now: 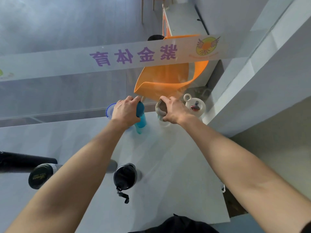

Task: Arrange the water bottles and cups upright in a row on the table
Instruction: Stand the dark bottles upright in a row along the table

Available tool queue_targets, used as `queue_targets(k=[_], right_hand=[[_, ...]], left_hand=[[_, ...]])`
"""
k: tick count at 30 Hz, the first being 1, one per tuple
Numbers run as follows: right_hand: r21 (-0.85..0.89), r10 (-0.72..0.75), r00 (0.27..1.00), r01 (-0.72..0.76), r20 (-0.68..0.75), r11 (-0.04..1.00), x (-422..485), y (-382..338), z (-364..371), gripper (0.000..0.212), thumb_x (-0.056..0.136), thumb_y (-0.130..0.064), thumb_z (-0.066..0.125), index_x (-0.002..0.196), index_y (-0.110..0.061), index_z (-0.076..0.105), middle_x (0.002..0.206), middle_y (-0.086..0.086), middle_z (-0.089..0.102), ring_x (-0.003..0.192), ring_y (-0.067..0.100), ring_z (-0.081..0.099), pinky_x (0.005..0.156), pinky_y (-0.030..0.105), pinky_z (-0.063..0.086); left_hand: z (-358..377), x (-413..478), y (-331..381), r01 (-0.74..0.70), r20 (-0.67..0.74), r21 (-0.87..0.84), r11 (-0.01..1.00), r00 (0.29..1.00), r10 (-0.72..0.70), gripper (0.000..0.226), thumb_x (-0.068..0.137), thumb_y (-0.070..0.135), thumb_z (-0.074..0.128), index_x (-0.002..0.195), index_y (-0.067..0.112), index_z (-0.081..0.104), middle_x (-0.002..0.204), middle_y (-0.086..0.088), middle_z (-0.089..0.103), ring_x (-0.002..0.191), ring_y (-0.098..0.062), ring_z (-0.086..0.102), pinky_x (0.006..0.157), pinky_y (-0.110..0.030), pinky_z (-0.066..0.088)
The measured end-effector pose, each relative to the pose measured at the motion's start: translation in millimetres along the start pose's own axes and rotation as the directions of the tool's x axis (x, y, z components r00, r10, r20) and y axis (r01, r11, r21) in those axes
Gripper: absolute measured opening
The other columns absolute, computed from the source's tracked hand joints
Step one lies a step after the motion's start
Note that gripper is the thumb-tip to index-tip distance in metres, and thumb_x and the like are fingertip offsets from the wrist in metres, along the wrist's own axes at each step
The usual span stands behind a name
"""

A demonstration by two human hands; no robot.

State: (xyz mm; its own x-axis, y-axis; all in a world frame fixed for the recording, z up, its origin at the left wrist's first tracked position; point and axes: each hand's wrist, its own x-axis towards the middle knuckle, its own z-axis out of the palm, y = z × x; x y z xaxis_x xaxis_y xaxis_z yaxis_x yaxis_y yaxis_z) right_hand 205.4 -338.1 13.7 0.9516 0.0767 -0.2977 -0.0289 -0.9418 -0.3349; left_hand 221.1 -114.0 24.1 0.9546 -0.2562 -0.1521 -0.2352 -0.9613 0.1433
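reaching over a pale table, both bare arms stretch toward its far edge in the head view. the left hand is closed over the dark blue cap of a blue bottle, fingers curled across the top; the bottle stands on the table, leaning slightly. just left of it, partly hidden behind the hand, is a clear cup with a blue rim, upright at the far edge. the right hand is wrapped around the top of a clear bottle, thumb on the near side and fingers on the far side of its metallic lid; its body is mostly hidden under the hand. just right of it stands a white bottle with a loop handle on its lid and a small picture on top. these four sit in a rough line along the far edge, close together.

nearer, well apart from that line, a black-lidded bottle stands upright with a strap hanging toward the near side. to its left another dark bottle with gold lettering on its cap is partly hidden by the left forearm. a long black bottle lies on its side at the left edge.

beyond the table is a glass wall with a frosted band bearing purple characters, and an orange chair behind the glass.
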Motion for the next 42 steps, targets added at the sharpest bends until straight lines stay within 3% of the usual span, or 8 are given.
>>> queue_targets(k=[13, 17, 20, 23, 26, 30, 33, 42], right_hand=[[0.031, -0.022, 0.999, 0.023, -0.029, 0.999, 9, -16, 10, 0.096, 0.076, -0.033, 0.093, 0.157, -0.032, 0.042, 0.128, 0.013, 0.06, 0.12, 0.038, 0.066, 0.098, 0.044, 0.058], [0.023, 0.008, 0.998, -0.01, 0.061, 1.0, 7, -15, 7, 0.135, 0.069, -0.056, 0.097, 0.172, -0.036, 0.013, 0.155, 0.014, 0.049, 0.141, 0.037, 0.054, 0.113, 0.051, 0.052], [-0.018, -0.047, 0.995, 0.046, -0.089, 0.999, 0, -22, 7, 0.139, 0.068, -0.073, 0.09, 0.173, -0.024, 0.014, 0.169, 0.015, 0.038, 0.155, 0.034, 0.039, 0.124, 0.052, 0.041], [-0.027, -0.266, 0.919, 0.27, -0.292, 0.963, -5, -45, 8, 0.118, 0.072, -0.067, 0.089, 0.165, -0.013, 0.039, 0.157, 0.013, 0.053, 0.148, 0.032, 0.047, 0.124, 0.048, 0.041], [-0.076, -0.376, 0.907, 0.368, -0.19, 0.927, 0, -76, 8, 0.116, 0.075, -0.059, 0.09, 0.168, -0.017, 0.035, 0.163, 0.012, 0.049, 0.152, 0.031, 0.043, 0.129, 0.042, 0.033], [-0.048, -0.304, 0.953, 0.304, 0.006, 0.951, 11, -104, 10, 0.091, 0.077, -0.037, 0.091, 0.156, -0.017, 0.05, 0.146, 0.01, 0.058, 0.13, 0.035, 0.061, 0.111, 0.047, 0.053], [-0.005, -0.266, 0.964, 0.266, -0.016, 0.964, 14, -118, 12, 0.063, 0.077, -0.032, 0.092, 0.129, -0.014, 0.06, 0.123, 0.01, 0.062, 0.11, 0.033, 0.066, 0.099, 0.05, 0.059], [0.058, -0.154, 0.985, 0.159, -0.082, 0.986, 9, -142, 33, 0.064, 0.082, -0.033, 0.091, 0.131, -0.016, 0.055, 0.133, 0.006, 0.054, 0.117, 0.032, 0.066, 0.099, 0.046, 0.057]], left_hand=[[-2, 2, -2, -0.05, 0.027, 0.053, 0.997, 0.998, 0.048, 0.08, 0.076, 0.042, 0.093, 0.14, 0.034, 0.046, 0.121, -0.002, 0.065, 0.098, -0.03, 0.066, 0.088, -0.047, 0.061], [-6, -2, -15, -0.082, 0.062, 0.051, 0.995, 0.995, 0.079, 0.119, 0.066, 0.062, 0.096, 0.161, 0.038, 0.028, 0.148, -0.002, 0.055, 0.133, -0.035, 0.056, 0.118, -0.049, 0.04], [-16, -7, -35, -0.073, 0.033, 0.056, 0.996, 0.997, 0.071, 0.138, 0.06, 0.07, 0.096, 0.168, 0.036, 0.017, 0.168, -0.003, 0.04, 0.154, -0.032, 0.039, 0.128, -0.054, 0.025], [-19, -17, -65, 0.027, 0.055, -0.008, 1.0, 0.998, -0.027, 0.136, 0.058, 0.067, 0.098, 0.167, 0.035, 0.024, 0.166, -0.002, 0.04, 0.151, -0.032, 0.042, 0.121, -0.055, 0.039], [-13, -24, -84, 0.071, 0.096, -0.139, 0.988, 0.994, -0.058, 0.117, 0.057, 0.057, 0.102, 0.157, 0.033, 0.044, 0.144, -0.005, 0.058, 0.129, -0.033, 0.058, 0.103, -0.045, 0.052], [-10, -25, -97, 0.059, 0.068, -0.234, 0.97, 0.997, -0.045, 0.091, 0.059, 0.046, 0.1, 0.139, 0.033, 0.058, 0.122, -0.004, 0.07, 0.111, -0.031, 0.064, 0.092, -0.04, 0.054], [-13, -28, -119, 0.069, 0.042, -0.253, 0.965, 0.997, -0.061, 0.085, 0.06, 0.041, 0.099, 0.135, 0.032, 0.059, 0.118, -0.004, 0.069, 0.108, -0.031, 0.063, 0.09, -0.042, 0.055], [-18, -29, -169, 0.11, 0.128, -0.243, 0.964, 0.989, -0.081, 0.086, 0.063, 0.037, 0.099, 0.137, 0.032, 0.054, 0.12, -0.001, 0.064, 0.109, -0.029, 0.058, 0.088, -0.043, 0.055]])
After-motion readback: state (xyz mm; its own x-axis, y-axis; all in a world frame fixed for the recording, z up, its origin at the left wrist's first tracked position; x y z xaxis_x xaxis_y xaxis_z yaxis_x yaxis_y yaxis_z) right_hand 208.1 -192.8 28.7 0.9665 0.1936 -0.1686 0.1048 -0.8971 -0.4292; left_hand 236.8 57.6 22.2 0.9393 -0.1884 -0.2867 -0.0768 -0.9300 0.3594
